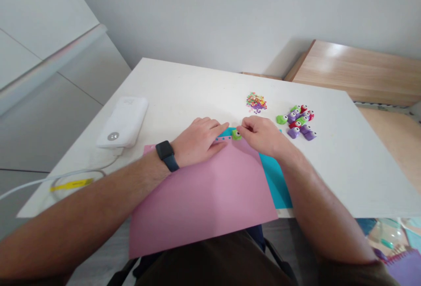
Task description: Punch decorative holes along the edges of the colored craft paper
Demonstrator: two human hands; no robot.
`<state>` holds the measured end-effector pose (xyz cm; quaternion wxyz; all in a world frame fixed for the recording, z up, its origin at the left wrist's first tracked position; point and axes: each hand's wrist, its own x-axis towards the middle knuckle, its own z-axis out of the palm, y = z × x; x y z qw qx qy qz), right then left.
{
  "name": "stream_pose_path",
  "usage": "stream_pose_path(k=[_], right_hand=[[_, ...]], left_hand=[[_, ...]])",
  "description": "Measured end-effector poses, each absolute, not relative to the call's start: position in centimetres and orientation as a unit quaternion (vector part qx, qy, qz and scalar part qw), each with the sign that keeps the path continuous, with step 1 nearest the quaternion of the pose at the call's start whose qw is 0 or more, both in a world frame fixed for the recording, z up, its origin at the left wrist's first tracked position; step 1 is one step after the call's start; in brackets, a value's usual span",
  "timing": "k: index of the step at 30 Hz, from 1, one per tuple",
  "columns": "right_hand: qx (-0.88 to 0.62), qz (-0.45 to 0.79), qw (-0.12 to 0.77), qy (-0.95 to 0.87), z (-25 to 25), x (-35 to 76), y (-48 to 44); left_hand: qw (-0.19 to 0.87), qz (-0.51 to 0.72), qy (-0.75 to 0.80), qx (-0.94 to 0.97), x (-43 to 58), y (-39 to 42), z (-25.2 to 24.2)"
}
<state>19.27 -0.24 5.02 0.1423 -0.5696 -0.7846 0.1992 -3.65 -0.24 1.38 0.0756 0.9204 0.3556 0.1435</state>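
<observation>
A sheet of pink paper (204, 189) lies over a sheet of blue paper (276, 180), its near edge hanging past the table. Small blue-showing cut-outs run in a row along the pink sheet's far edge. My left hand (202, 139) rests on that edge beside the row, fingers stretched out. A small green craft punch (236, 134) sits at the edge, right of the cut-outs. My right hand (259, 133) is closed at the punch's right side, thumb and curled fingers against it; part of the grip is hidden.
Several green, purple and red craft punches (297, 121) are clustered at the right. Behind my hands lies a pile of coloured paper cut-outs (256, 102). A white power bank (123, 121) with a cable and a yellow connector (72, 184) is on the left of the white table (187, 88).
</observation>
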Motion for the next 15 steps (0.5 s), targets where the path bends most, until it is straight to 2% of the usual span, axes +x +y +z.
stream_pose_path(k=[6,15], right_hand=[[-0.558,0.238,0.157,-0.779,4.61,19.21,-0.33],[-0.541,0.242,0.133,-0.795,4.66,19.54,-0.21]], left_hand=[[0.086,0.139,0.361,0.918,-3.84,0.24,1.17],[0.091,0.136,0.356,0.920,-3.98,0.16,1.05]])
